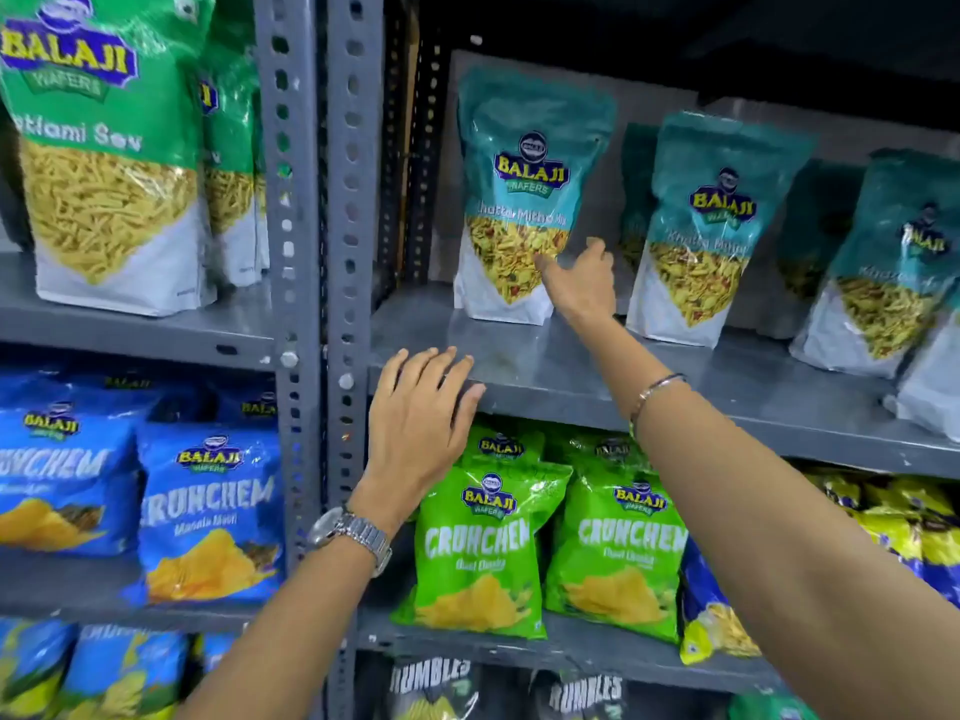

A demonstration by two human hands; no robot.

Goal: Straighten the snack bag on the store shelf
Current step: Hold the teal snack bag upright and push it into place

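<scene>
**Right hand at the teal bag on the upper shelf**

A teal snack bag stands upright near the left end of the grey shelf, set back from its front edge, close to the rear panel. The right hand reaches in from the front edge, fingers spread and loose, its fingertips touching the bag's lower right side; it grips nothing. A bracelet sits on that wrist. The left hand lies flat and open, fingers slightly apart, fingertips on the shelf's front edge near its left corner, beside the upright post. It wears a watch. More teal bags stand along the shelf to the right, well apart from the first. Green bags fill the shelf below.
</scene>
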